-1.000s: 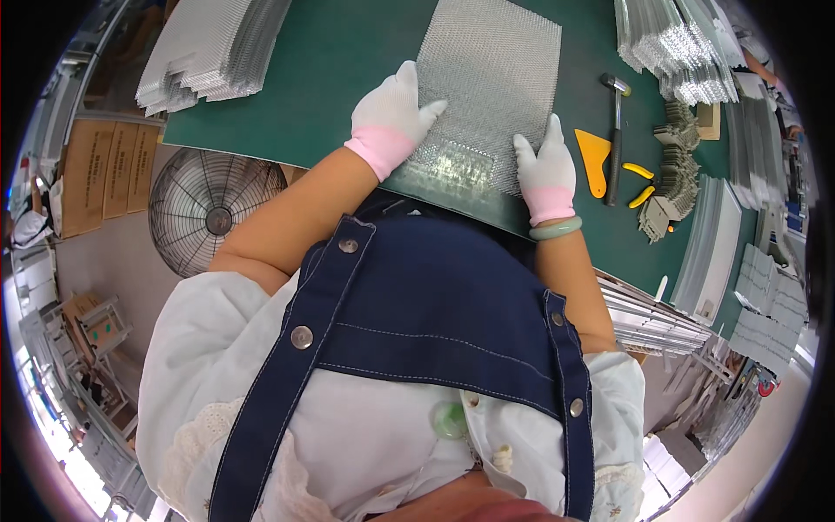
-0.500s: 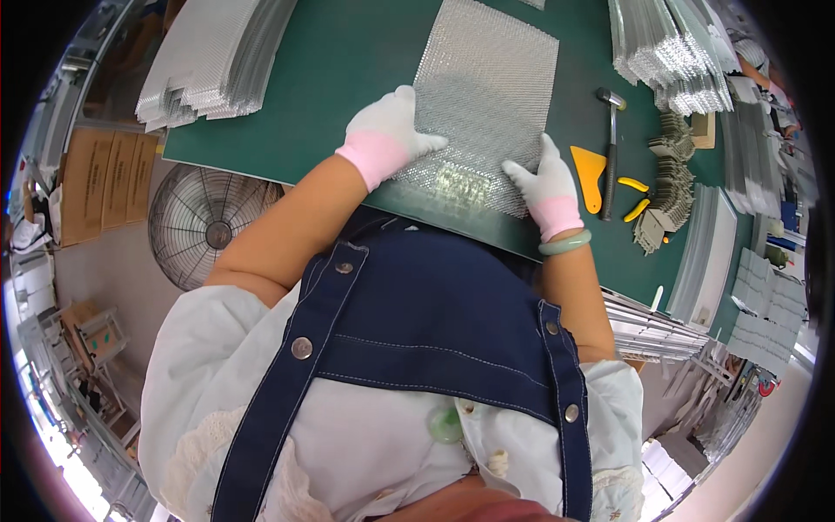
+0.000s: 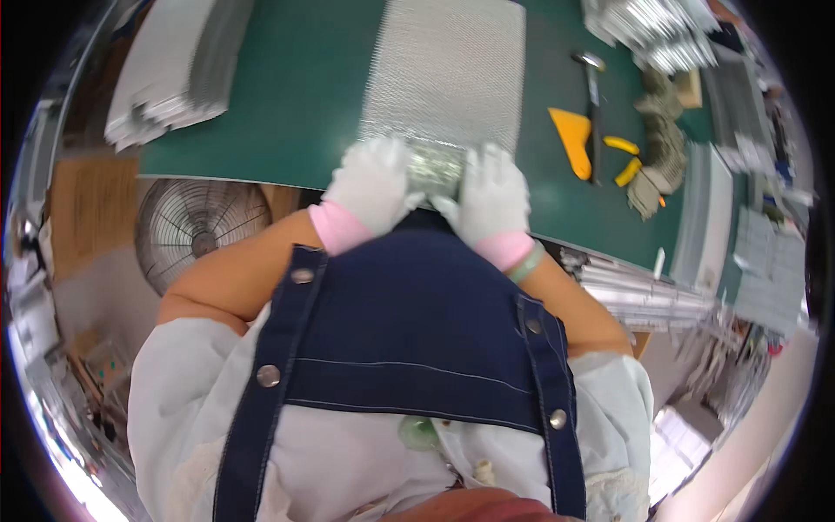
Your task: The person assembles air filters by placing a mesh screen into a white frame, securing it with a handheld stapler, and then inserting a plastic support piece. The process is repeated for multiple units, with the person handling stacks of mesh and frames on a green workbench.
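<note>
A silvery mesh sheet (image 3: 448,74) lies flat on the green cutting mat (image 3: 296,96), reaching from the far side to the near edge. My left hand (image 3: 372,184) and my right hand (image 3: 491,193), both in white gloves with pink cuffs, rest side by side on the sheet's near edge. Between them a shiny folded or rolled strip of the sheet (image 3: 435,170) shows. Whether the fingers grip that strip or only press on it cannot be told. A green band sits on my right wrist.
A stack of mesh sheets (image 3: 165,78) lies at the mat's left. To the right are a yellow scraper (image 3: 571,139), a hammer (image 3: 593,87), yellow-handled tools (image 3: 624,157) and more metal stacks (image 3: 652,26). A floor fan (image 3: 200,226) stands below the table's left.
Both hands have drawn together toward the near edge of the sheet, from wide apart to almost touching. The near end of the sheet now looks bunched or folded between them.
</note>
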The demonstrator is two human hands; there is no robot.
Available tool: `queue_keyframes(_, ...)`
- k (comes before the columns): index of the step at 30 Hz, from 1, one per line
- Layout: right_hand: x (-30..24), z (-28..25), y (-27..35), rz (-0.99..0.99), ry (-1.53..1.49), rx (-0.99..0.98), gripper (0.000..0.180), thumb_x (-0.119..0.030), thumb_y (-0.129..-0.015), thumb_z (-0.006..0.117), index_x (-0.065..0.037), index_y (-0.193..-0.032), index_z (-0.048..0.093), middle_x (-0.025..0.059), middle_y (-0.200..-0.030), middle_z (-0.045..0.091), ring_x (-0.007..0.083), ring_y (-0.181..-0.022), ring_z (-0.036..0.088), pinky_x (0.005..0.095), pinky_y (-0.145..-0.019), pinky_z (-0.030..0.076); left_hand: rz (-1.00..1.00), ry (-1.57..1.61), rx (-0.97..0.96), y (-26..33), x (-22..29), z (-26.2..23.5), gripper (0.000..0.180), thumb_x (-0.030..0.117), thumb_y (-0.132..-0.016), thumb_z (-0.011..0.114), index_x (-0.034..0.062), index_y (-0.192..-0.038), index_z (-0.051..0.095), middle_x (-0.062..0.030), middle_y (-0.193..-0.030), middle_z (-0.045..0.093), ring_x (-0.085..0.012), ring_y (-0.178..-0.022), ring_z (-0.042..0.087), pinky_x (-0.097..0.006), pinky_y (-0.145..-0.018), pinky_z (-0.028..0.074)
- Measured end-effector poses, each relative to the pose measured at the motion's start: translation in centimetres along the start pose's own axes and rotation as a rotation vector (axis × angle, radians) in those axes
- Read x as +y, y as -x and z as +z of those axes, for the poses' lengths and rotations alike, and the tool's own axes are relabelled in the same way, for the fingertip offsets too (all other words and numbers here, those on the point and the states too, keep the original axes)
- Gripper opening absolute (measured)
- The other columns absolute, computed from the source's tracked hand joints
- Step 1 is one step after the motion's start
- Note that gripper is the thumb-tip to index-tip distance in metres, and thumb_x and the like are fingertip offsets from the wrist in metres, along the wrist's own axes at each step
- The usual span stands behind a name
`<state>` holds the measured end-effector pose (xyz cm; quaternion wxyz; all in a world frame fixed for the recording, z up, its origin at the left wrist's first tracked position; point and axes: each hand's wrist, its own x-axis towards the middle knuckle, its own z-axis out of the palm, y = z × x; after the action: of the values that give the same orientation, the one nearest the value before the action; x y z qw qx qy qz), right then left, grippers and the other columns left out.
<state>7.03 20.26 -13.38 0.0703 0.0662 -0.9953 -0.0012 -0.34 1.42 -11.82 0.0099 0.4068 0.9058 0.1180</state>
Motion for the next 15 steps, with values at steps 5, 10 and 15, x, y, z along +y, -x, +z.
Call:
queue_keyframes(5, 6.6, -2.9, -0.9, 0.078, -0.468, 0.119, 0.048, -0.044, -0.083, 0.068, -0.004, -0.109, 0.067, 0.0168, -0.116, 0.064, 0.0314, -0.110, 0.062, 0.0390, -0.090, 0.050, 0.110, 0.080, 0.083, -0.1, -1.2, -1.0, 0.031, 0.026, -0.083, 0.068, 0.0003, -0.100, 0.063, -0.0133, -0.095, 0.058, -0.0319, -0.086, 0.059, -0.043, -0.074, 0.047)
queue_keyframes(10, 25.3, -1.7, 5.9, 1.011, -0.029, 0.523, 0.063, -0.054, -0.081, 0.071, -0.002, -0.116, 0.064, 0.0203, -0.120, 0.063, 0.0350, -0.112, 0.062, 0.0437, -0.094, 0.050, 0.211, 0.221, 0.270, 1.5, 0.3, -1.5, 0.019, 0.017, -0.081, 0.069, 0.0012, -0.090, 0.066, -0.0123, -0.092, 0.062, -0.0304, -0.083, 0.060, -0.042, -0.072, 0.047)
queue_keyframes(15, 27.2, -3.9, 4.0, 1.383, -0.007, -0.078, 0.103, -0.074, -0.060, 0.077, -0.001, -0.130, 0.055, 0.0191, -0.132, 0.058, 0.0325, -0.122, 0.058, 0.0437, -0.102, 0.048, -0.203, 0.433, 0.130, 4.6, 3.1, -2.5, 0.034, 0.034, -0.084, 0.070, -0.0002, -0.080, 0.070, -0.0143, -0.073, 0.063, -0.0308, -0.071, 0.062, -0.040, -0.070, 0.048)
